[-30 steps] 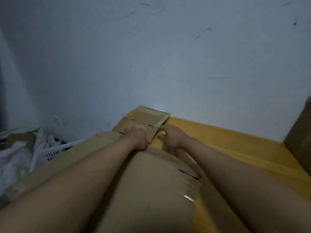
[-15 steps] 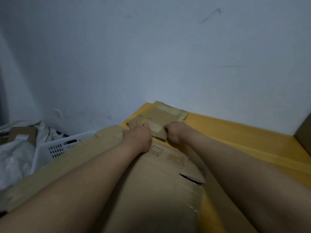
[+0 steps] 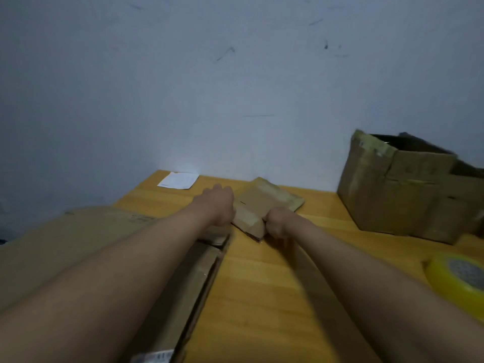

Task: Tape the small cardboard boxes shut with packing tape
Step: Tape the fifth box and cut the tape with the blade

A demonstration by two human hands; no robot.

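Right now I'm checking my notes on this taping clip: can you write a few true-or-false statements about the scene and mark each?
1. The right hand grips the near corner of the flat small cardboard box. True.
2. The yellow tape roll is in the left hand. False: it lies on the wooden table at the right edge, untouched.
3. An open cardboard box stands at the far right. True.
4. The white paper slip lies on the open box. False: it lies on the table by the wall.
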